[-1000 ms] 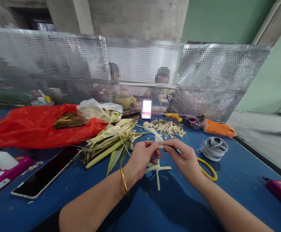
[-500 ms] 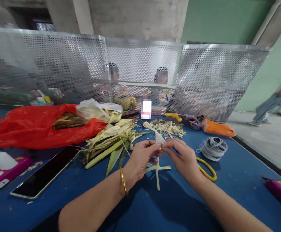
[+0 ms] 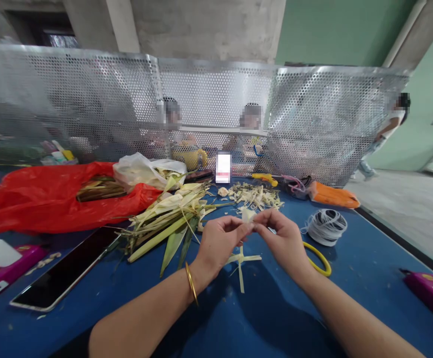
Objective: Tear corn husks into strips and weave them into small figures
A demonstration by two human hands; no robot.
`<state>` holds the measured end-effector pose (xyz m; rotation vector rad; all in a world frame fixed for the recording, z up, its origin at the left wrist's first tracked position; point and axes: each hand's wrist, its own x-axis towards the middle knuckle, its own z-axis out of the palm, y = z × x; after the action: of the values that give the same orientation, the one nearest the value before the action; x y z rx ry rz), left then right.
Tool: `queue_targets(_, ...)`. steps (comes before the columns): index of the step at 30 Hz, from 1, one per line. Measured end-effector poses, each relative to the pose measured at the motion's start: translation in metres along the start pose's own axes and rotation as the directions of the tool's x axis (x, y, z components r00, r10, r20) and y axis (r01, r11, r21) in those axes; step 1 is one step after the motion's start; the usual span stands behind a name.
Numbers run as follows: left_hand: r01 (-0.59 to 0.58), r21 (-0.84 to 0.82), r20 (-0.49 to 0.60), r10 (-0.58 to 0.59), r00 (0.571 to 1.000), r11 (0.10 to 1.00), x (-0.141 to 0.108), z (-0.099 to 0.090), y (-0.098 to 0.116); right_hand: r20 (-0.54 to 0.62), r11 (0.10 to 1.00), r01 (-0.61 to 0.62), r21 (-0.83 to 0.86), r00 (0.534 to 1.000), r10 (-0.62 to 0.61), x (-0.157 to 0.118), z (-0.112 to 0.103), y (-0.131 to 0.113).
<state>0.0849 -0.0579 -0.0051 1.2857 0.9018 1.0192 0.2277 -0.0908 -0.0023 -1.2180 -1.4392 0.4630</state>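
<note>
My left hand (image 3: 219, 241) and my right hand (image 3: 282, 237) meet above the blue table, fingertips pinched together on a pale piece of corn husk (image 3: 248, 215). Its upper part stands above the fingers, and the rest is hidden by them. Just below the hands, a cross of narrow husk strips (image 3: 241, 259) lies on the table; its left and upper arms are partly covered by my left hand. A heap of dried husks and leaves (image 3: 167, 219) is left of my hands. Beyond the fingertips are shredded husk scraps (image 3: 257, 195).
On the right are a ball of grey cord (image 3: 327, 227), a yellow ring (image 3: 324, 266) and an orange packet (image 3: 333, 195). A phone (image 3: 69, 268) and a red plastic bag (image 3: 44, 199) lie left. A perforated metal screen (image 3: 216, 84) stands behind; people are beyond it.
The long husk tip that pointed up and left from my fingers now shows as a shorter, bunched piece. Both hands remain pinched together. A person at the far right has moved left.
</note>
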Motion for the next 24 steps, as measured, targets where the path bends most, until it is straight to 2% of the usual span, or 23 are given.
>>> queue_targets(3, 0.014, 0.010, -0.013, -0.014, 1.000, 1.000, 0.0002, -0.0003, 0.0002, 0.034, 1.000, 0.005, -0.011, 0.999, -0.005, 0.0000, -0.0002, 0.0011)
queue_targets(6, 0.068, -0.064, 0.001, -0.068, 0.998, 0.996, -0.0004, -0.0007, 0.0022, 0.078, 0.999, 0.033, -0.023, 0.996, -0.031, -0.0001, -0.0020, 0.0011)
queue_targets(12, 0.174, -0.232, 0.032, -0.171, 0.985, 0.957, -0.0017, -0.0007, 0.0061, 0.188, 0.957, 0.237, -0.166, 0.960, -0.205, 0.0001, -0.0057, 0.0032)
queue_targets(15, 0.192, -0.263, 0.053, -0.185, 0.981, 0.945, -0.0017, -0.0015, 0.0073, 0.184, 0.925, 0.300, -0.233, 0.948, -0.261, 0.0001, -0.0054, 0.0051)
queue_targets(21, 0.157, -0.256, 0.056, -0.148, 0.987, 0.954, -0.0005, -0.0033, 0.0049, 0.146, 0.948, 0.264, -0.177, 0.960, -0.240, 0.0000, -0.0040, 0.0040)
queue_targets(24, 0.087, -0.211, 0.029, -0.083, 0.996, 0.974, -0.0003, -0.0026, 0.0030, 0.104, 0.982, 0.157, -0.101, 0.984, -0.147, -0.0001, -0.0035, 0.0017)
